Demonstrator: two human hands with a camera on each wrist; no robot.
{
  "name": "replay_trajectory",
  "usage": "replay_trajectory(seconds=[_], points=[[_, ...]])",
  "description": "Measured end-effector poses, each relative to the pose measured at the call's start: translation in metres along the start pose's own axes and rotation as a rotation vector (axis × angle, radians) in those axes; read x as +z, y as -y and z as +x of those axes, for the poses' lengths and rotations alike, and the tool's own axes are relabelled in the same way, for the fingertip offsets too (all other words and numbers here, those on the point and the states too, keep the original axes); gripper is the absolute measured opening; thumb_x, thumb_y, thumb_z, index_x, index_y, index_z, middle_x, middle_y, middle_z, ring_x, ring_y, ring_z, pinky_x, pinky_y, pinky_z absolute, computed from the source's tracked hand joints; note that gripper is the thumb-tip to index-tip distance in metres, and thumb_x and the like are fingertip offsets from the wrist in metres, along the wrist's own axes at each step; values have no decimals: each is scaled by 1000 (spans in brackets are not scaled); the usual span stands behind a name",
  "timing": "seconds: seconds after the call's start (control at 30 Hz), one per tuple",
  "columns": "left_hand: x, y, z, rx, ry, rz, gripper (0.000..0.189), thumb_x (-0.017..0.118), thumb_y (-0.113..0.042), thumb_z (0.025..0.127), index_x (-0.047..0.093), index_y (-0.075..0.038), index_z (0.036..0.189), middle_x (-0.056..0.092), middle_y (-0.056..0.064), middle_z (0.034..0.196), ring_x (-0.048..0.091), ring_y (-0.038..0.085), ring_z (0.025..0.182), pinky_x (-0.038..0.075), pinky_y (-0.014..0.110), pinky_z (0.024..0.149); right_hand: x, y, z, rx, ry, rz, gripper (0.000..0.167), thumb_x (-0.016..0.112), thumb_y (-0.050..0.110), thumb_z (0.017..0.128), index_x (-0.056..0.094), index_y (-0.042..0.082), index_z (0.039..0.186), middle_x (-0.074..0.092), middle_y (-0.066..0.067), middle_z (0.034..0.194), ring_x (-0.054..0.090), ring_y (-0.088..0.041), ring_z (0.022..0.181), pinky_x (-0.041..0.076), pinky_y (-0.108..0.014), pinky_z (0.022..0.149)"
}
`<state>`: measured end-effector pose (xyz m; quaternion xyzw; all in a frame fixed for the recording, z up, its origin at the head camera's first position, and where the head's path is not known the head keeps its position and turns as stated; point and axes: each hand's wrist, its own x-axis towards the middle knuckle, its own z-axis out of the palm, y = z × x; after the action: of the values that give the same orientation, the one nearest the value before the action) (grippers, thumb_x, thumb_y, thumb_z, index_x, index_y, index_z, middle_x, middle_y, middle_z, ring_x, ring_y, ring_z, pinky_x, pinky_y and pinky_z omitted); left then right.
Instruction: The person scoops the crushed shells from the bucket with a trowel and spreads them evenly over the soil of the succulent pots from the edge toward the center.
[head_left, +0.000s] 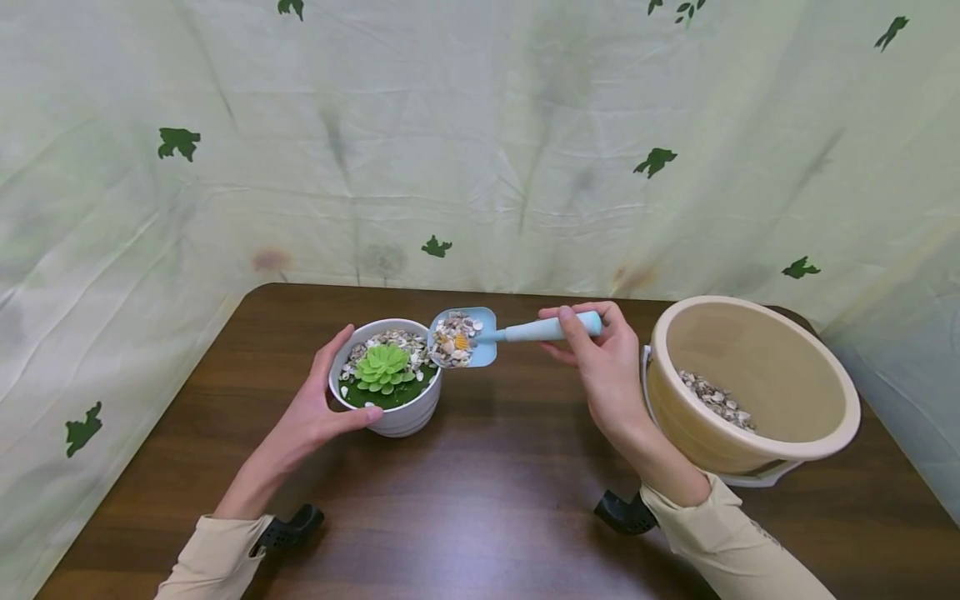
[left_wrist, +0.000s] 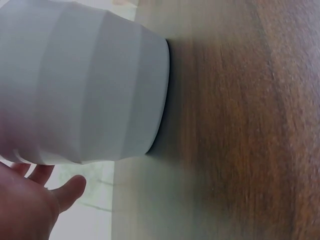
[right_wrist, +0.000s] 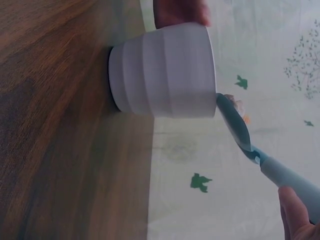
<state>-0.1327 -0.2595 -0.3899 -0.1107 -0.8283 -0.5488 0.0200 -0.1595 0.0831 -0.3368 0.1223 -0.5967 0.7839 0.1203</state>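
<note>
Cupping with a wide-spread left hand (head_left: 318, 408), on the desk (head_left: 480, 500) left of the beige bucket (head_left: 787, 367), the white pot (head_left: 408, 418); pinching in a loosely curled right hand (head_left: 600, 358) the blue scoop (head_left: 525, 332) at its edge. Might spill shells (head_left: 453, 340) outside by tipping before reaching further in.

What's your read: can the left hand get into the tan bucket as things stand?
Probably not: the left hand grips the white pot, and the right hand, holding the blue scoop, sits between that hand and the tan bucket.
</note>
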Motion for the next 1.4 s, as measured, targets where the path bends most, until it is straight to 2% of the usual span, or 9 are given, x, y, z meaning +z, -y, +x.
replay_trajectory(seconds=[0.17, 0.3, 0.4, 0.47, 0.73, 0.83, 1.07, 1.3, 1.4], points=[[0, 1, 1, 7, -7, 39, 106, 83, -17, 75, 17, -23, 158, 20, 11, 155, 23, 32, 137, 23, 58, 106, 0, 0, 0, -9, -2, -4, 23, 65, 14, 96, 51, -1, 106, 70, -18, 106, 68, -28, 94, 52, -50, 81], [-2, 1, 0, 2, 27, -39, 103, 78, -12, 79, 15, -23, 158, 18, 11, 157, 23, 30, 138, 27, 34, 107, 1, 2, 0, -11, 7, 1, 22, 65, 14, 96, 51, 0, 106, 69, -20, 107, 68, -27, 94, 53, -48, 81], [-3, 2, -1, 1, 42, -75, 101, 76, -9, 81, 14, -22, 158, 19, 11, 156, 24, 29, 137, 30, 16, 98, 2, 3, 0, -13, 9, -9, 23, 66, 15, 95, 51, 1, 106, 69, -20, 107, 69, -28, 94, 53, -47, 81], [-2, 2, -1, 3, 35, -59, 100, 77, -11, 81, 14, -22, 158, 19, 11, 156, 25, 29, 137, 30, 14, 96, 2, 3, 0, -16, 8, -17, 24, 66, 16, 95, 51, 1, 106, 69, -20, 108, 69, -29, 94, 53, -47, 82], [2, 0, 1, 20, -13, 27, 108, 83, -15, 75, 16, -27, 158, 19, 10, 155, 24, 30, 137, 23, 56, 106, 3, 5, 1, -30, 3, -23, 26, 67, 17, 95, 50, 1, 106, 69, -20, 108, 68, -31, 95, 54, -45, 81], [2, -1, 1, 13, -13, 40, 106, 83, -16, 75, 16, -25, 158, 19, 11, 155, 24, 31, 137, 23, 57, 106, 3, 5, 1, -33, 2, -25, 26, 67, 17, 94, 51, 1, 106, 69, -20, 108, 68, -30, 95, 54, -46, 81], [1, -4, -1, -18, 11, -31, 100, 78, -14, 82, 14, -24, 158, 20, 10, 157, 27, 28, 137, 33, 16, 96, 4, 6, 1, -38, 2, -36, 26, 68, 17, 94, 51, 1, 106, 69, -20, 107, 68, -30, 95, 54, -45, 80], [4, -5, 2, -15, -27, 35, 107, 84, -18, 75, 16, -21, 158, 23, 10, 154, 27, 30, 136, 26, 54, 106, 4, 6, 1, -48, 5, -42, 27, 69, 17, 94, 51, 1, 105, 69, -20, 106, 69, -30, 94, 54, -47, 81], [4, -4, 2, -18, -21, 59, 108, 85, -20, 74, 16, -22, 158, 21, 11, 153, 25, 31, 137, 24, 59, 105, 4, 6, 1, -49, 6, -47, 27, 68, 17, 94, 51, 1, 105, 69, -20, 106, 69, -31, 94, 54, -46, 80]])
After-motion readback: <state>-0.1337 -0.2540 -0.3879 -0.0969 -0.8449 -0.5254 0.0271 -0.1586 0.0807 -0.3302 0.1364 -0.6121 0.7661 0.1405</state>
